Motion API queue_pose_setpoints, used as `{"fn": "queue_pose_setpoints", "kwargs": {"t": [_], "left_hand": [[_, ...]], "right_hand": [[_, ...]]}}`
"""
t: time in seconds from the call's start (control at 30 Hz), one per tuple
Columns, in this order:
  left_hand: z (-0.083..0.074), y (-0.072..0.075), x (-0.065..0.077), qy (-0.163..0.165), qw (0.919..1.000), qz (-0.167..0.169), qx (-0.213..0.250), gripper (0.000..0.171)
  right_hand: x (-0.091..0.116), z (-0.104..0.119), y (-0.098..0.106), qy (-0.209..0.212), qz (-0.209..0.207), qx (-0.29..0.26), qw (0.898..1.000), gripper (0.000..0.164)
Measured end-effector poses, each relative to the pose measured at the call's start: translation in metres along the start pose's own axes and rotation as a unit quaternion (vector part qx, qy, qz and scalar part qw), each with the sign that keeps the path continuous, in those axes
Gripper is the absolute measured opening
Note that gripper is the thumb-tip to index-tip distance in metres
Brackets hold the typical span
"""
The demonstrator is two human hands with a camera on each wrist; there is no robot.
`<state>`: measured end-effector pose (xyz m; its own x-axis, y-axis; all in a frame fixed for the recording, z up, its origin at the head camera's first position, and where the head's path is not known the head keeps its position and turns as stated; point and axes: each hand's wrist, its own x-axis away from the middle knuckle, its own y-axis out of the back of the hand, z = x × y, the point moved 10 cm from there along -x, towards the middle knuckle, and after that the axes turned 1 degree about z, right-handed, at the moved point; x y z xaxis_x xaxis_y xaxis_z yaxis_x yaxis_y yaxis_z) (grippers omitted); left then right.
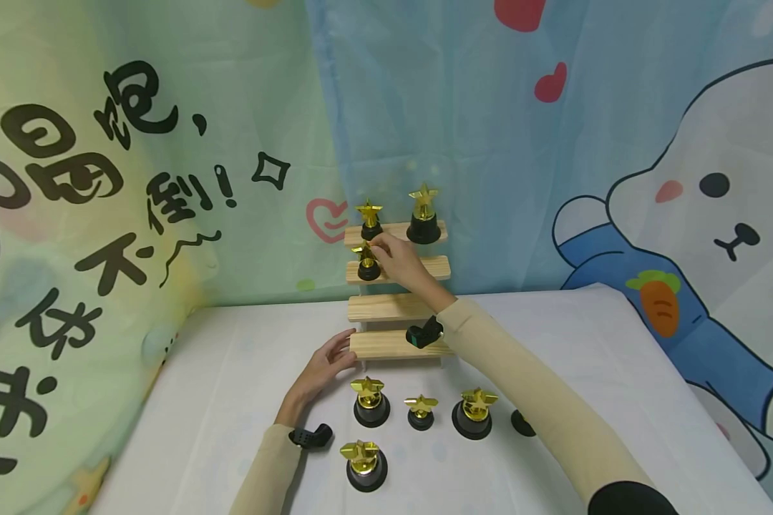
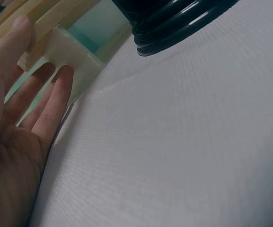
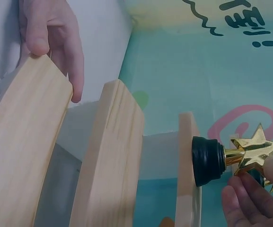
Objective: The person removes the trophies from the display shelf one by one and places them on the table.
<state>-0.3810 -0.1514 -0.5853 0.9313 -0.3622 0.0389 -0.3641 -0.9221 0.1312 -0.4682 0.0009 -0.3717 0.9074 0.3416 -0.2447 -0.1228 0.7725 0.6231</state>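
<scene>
A four-tier wooden display rack (image 1: 386, 346) stands at the back of the table. My right hand (image 1: 399, 263) pinches the gold star of a small trophy (image 1: 368, 271) at the left end of the second tier from the top. Its black base meets the board in the right wrist view, star (image 3: 257, 150) between thumb and fingers. Down at the lowest board's left end is my left hand (image 1: 323, 369). Its thumb (image 2: 14, 40) lies on the wood, while the other fingers extend loosely along the pale side panel (image 2: 82, 59).
On the top tier stand a small star trophy (image 1: 371, 230) and a larger one (image 1: 424, 227). Several more trophies are on the white tablecloth (image 1: 219, 400) before the rack, including one (image 1: 363, 468) near the left forearm. The right sleeve partly covers another black base (image 1: 522, 424). A printed curtain (image 1: 489, 143) hangs behind.
</scene>
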Motion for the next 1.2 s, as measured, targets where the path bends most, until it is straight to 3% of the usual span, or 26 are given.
{"fn": "queue_pose_setpoints", "kwargs": {"t": [0.47, 0.83, 1.2], "left_hand": [[-0.004, -0.002, 0.0, -0.002, 1.0, 0.001, -0.001, 0.063], [0.001, -0.001, 0.001, 0.011, 0.9999, 0.002, 0.006, 0.061], [-0.003, -0.002, 0.001, 0.011, 0.9999, -0.004, -0.003, 0.06]], "right_hand": [[0.006, 0.001, 0.003, 0.007, -0.004, -0.058, 0.998, 0.027], [0.029, 0.01, 0.003, -0.07, 0.052, -0.181, 0.98, 0.029], [0.068, 0.026, 0.016, -0.07, 0.074, -0.167, 0.981, 0.031]]}}
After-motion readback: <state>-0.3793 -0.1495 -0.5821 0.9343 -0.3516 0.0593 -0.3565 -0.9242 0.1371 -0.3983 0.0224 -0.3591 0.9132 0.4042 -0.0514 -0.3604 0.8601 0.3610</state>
